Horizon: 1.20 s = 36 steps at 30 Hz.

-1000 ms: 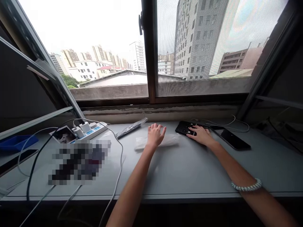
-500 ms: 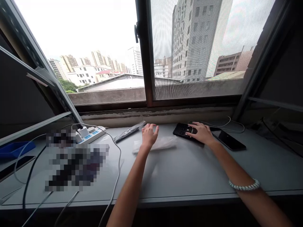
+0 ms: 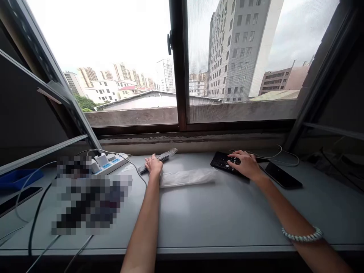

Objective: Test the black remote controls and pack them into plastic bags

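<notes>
My left hand (image 3: 154, 164) is at a long, slim black item in a clear plastic bag (image 3: 168, 154), its fingers curled down over the item's middle. What is inside the bag is too unclear to name. My right hand (image 3: 246, 163) lies over a black remote control (image 3: 220, 160) with many small buttons, the thumb on its face and the fingers along its far side. Between my hands a flat, whitish clear plastic bag (image 3: 187, 177) rests on the desk. Just right of my right hand lies a black smartphone (image 3: 283, 175).
A white power strip (image 3: 112, 163) with plugs stands at the left, its cables crossing the grey desk (image 3: 216, 216). Blurred-out items sit in front of it. A blue tray (image 3: 21, 179) and a dark flat device (image 3: 19, 200) are far left. A window and metal shelf posts border the back.
My left hand has moved left from above the flat plastic bag and come down onto the bagged black item. My right hand stays on the remote control.
</notes>
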Tool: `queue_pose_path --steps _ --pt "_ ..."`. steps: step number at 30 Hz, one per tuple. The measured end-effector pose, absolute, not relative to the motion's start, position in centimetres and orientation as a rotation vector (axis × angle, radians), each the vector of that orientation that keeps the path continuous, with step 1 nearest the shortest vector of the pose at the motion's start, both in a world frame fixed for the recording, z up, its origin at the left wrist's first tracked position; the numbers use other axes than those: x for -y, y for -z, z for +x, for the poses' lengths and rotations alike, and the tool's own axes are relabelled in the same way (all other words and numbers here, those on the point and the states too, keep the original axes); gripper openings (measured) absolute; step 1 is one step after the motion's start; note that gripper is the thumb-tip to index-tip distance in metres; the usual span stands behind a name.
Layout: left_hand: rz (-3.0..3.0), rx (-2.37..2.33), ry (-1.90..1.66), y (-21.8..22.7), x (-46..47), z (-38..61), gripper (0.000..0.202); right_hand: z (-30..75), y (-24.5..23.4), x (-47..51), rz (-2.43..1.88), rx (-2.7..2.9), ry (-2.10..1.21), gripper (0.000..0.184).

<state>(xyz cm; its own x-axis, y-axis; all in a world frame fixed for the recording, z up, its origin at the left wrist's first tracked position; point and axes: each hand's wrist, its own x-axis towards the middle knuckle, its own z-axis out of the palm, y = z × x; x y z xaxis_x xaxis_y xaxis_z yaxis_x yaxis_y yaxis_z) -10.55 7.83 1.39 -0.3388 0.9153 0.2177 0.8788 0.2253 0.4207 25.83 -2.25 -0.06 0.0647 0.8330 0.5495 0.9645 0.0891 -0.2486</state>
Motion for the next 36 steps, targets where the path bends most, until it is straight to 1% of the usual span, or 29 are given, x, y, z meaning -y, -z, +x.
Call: queue_pose_path --steps 2,5,10,13,17,19,23,28,36 --pt "1.724 -2.419 -0.698 -1.1 -7.9 -10.6 0.055 25.9 0.3 2.2 -1.767 1.81 0.271 0.031" --pt "1.709 -2.433 -0.675 -1.0 -7.8 -10.7 0.052 25.9 0.5 2.1 -1.765 1.814 0.255 0.03" --pt "1.686 -2.385 -0.772 -1.7 -7.4 -10.6 0.047 25.6 0.3 2.0 -1.727 1.818 0.188 0.027" --pt "1.802 -2.298 -0.873 -2.7 -6.7 -9.3 0.047 25.4 0.1 2.0 -1.677 1.806 0.111 0.028" --pt "2.108 -2.074 -0.951 -4.2 -5.1 -6.0 0.044 25.1 -0.2 1.9 -1.557 1.655 -0.09 0.032" --pt "2.311 -1.954 -0.912 -4.6 -4.1 -4.3 0.038 24.9 -0.3 1.9 -1.471 1.558 -0.24 0.035" --pt "2.51 -1.784 -0.792 -4.8 -2.2 -2.1 0.038 24.3 -0.5 1.7 -1.301 1.477 -0.528 0.042" --pt "2.648 -1.611 -0.734 -4.9 -0.2 -1.3 0.034 23.7 -0.9 2.1 -1.268 1.484 -0.72 0.043" --pt "2.669 -1.537 -0.641 -4.0 0.8 -1.0 0.045 23.5 -1.2 2.6 -1.239 1.5 -0.983 0.038"
